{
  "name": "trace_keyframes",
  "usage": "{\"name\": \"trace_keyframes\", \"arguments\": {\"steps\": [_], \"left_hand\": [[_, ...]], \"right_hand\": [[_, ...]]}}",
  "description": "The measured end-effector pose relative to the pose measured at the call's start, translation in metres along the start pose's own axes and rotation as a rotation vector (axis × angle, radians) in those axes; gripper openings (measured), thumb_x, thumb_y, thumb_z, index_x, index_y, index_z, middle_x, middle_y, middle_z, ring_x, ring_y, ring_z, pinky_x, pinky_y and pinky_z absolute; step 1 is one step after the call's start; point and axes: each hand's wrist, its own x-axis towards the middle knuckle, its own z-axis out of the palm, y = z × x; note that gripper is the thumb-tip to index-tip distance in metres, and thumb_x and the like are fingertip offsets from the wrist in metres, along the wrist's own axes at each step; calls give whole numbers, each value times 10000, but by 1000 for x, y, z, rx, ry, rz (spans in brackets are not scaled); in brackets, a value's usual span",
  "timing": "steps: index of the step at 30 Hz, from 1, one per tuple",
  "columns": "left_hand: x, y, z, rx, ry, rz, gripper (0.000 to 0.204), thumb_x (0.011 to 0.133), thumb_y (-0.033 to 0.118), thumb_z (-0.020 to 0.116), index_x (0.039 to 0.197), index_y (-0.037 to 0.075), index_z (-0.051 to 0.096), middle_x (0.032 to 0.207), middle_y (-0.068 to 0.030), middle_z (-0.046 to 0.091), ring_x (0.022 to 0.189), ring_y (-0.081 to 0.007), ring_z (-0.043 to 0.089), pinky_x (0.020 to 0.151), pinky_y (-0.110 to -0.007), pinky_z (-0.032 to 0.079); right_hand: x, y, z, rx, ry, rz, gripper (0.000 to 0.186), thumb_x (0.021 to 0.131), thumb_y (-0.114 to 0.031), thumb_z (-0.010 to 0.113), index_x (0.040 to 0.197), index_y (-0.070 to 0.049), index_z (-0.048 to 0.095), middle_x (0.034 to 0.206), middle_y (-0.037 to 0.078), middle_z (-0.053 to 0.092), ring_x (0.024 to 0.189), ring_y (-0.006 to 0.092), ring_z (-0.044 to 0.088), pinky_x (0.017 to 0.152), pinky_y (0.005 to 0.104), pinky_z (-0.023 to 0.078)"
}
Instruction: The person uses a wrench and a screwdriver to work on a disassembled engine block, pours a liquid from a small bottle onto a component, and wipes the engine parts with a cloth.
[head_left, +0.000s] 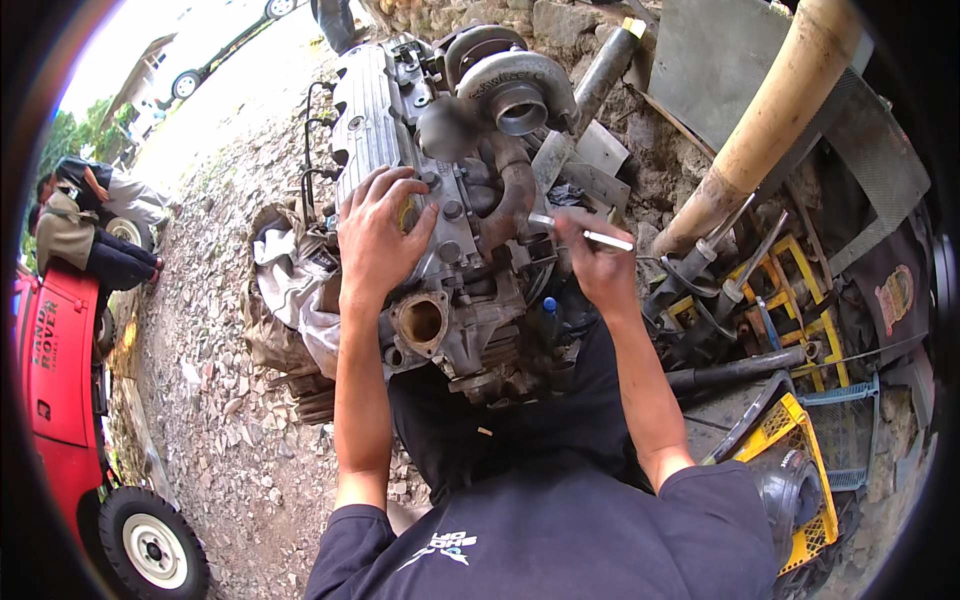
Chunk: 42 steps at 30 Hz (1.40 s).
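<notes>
A grey metal engine [445, 215] stands in front of me, with a ribbed cover [362, 110] along its top left. My left hand [378, 235] lies on the engine's upper side, fingers bent slightly and thumb spread, holding nothing. Closed around a slim silver wrench [608, 240], my right hand [600, 265] is at the engine's right side, by a rusty manifold pipe [515, 190]. One end of the wrench reaches toward the engine; its working head is not clear. A turbocharger [515, 95] sits at the engine's far end. Nearest me is a round open port [422, 322].
A bamboo pole [765, 120] slants at the right, above metal parts and a yellow crate [800, 310]. Cloth [300, 285] bunches against the engine's left. Gravel [225, 400] spreads left toward a red vehicle [65, 360] and seated people [95, 220]. A blue-capped bottle [550, 308] stands low between.
</notes>
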Motion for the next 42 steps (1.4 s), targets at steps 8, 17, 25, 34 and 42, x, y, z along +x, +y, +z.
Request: {"name": "trace_keyframes", "arguments": {"steps": [8, 17, 25, 34, 42], "left_hand": [[-1, 0, -2, -2, 5, -8, 252, 861, 295, 723, 1046, 125, 712, 1272, -35, 659, 1301, -281, 532, 1088, -449, 374], [-2, 0, 0, 14, 14, -4, 250, 864, 300, 719, 1044, 128, 714, 1272, -39, 662, 1305, -287, 532, 1089, -451, 377], [-4, 0, 2, -28, 22, -19, 242, 864, 301, 721, 1040, 136, 716, 1281, -32, 658, 1299, -287, 536, 1093, -451, 384], [-6, 4, -3, 3, 53, -2, 228, 859, 268, 727, 1036, 125, 717, 1258, -40, 668, 1257, -270, 569, 1050, -418, 429], [-4, 5, 0, 2, 63, -4, 227, 856, 265, 730, 1034, 124, 721, 1229, -40, 674, 1235, -265, 580, 1041, -417, 431]], "right_hand": [[-23, -17, 25, -45, -177, -292, 149, 844, -81, 779, 980, -39, 736, 1017, 135, 744, 942, 316, 726, 802, 391, 584], [-19, -16, 25, -7, -215, -377, 99, 862, 2, 709, 961, -4, 708, 986, 151, 728, 901, 312, 724, 789, 380, 580], [-29, -19, 11, 287, -435, 126, 169, 1010, -98, 582, 998, 8, 713, 874, 117, 725, 715, 174, 708, 668, 294, 538], [-36, -1, 25, 544, -416, 140, 478, 1093, -342, 455, 822, 17, 618, 740, 76, 607, 668, 136, 572, 602, 302, 455], [-32, -4, 31, 274, -436, -90, 438, 1083, -295, 482, 789, 23, 543, 702, 54, 505, 619, 155, 477, 592, 325, 405]]}}
